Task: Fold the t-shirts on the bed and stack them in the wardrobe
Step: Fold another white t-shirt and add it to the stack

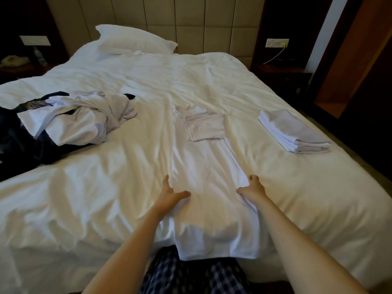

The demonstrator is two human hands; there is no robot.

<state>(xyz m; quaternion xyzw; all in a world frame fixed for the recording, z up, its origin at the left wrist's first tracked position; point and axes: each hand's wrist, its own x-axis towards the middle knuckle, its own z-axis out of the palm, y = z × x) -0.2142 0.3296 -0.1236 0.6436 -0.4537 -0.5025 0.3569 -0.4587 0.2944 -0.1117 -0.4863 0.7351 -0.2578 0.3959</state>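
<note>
A white t-shirt (210, 172) lies lengthwise on the white bed (307, 198), sides folded in to a long strip, sleeves folded over near its far end; its hem hangs over the near bed edge. My left hand (171, 193) pinches the strip's left edge between thumb and fingers. My right hand (252, 187) grips the right edge with curled fingers. A stack of folded white t-shirts (293, 131) sits to the right. A heap of unfolded white shirts (84, 117) lies at the left on dark clothing.
A white pillow (135, 40) leans at the padded headboard. Dark bedside tables flank the bed; the left one holds a phone (12, 60). A wooden wardrobe panel (356, 56) stands at the far right. My checked trousers (191, 274) show below.
</note>
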